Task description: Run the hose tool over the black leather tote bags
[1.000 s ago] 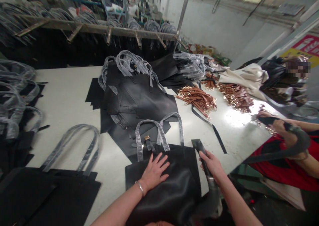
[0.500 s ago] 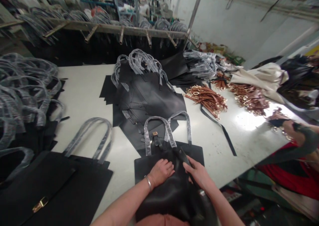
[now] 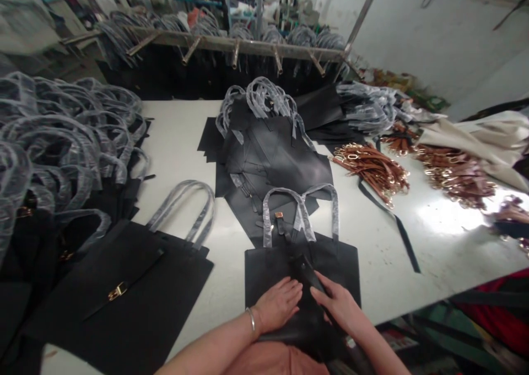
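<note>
A black tote bag (image 3: 347, 264) lies in front of me, its plastic-wrapped handles (image 3: 268, 220) pointing away. My left hand (image 3: 279, 304), a silver bangle at its wrist, rests flat on the bag with fingers stretched out. Beside it, my right hand (image 3: 336, 300) is closed around a long black strap-like piece (image 3: 305, 269) slanting across the bag's front. The lower part of this piece is dark and blurred, with a shiny spot near my wrist. Just beyond the bag's top edge sits a gold-coloured buckle (image 3: 279, 215) on a short black tab.
Left of me lies another black bag (image 3: 165, 276) with a gold clasp, beside a heap of wrapped handles (image 3: 74, 127). More black bags (image 3: 285, 149) are stacked ahead. Brown straps with gold hooks (image 3: 374, 168) and a loose black strap (image 3: 407, 242) lie rightward on the white table (image 3: 223, 287).
My view has turned left, so the table's things sit further right in the picture. The other person's hand at the right edge is out of view. Both my hands remain on the bag.
</note>
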